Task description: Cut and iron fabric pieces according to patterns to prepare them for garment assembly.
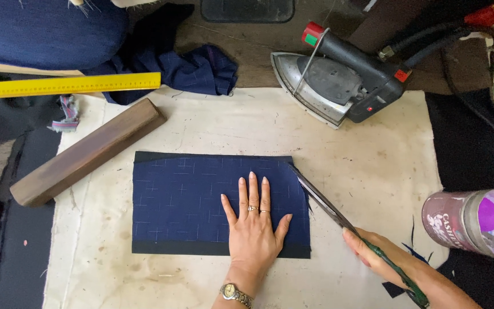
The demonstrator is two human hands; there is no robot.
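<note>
The left hand (254, 226) lies flat, palm down with fingers spread, pressing the right part of the navy cloth (201, 200), while the right hand (373, 254) is closed round the green handles of the shears (330, 206), whose blades run along the cloth's right edge. The cloth rests mid-way on a cream pad (373, 171), with a wooden block (87, 151), a yellow ruler (67, 84) and an iron (338, 86) lying beyond it, and a pink bottle (475, 224) at the right.

Bare cloth (373, 166) lies open right of the fabric piece (190, 200); iron (338, 86) and wooden block (87, 151) hem the far side.
</note>
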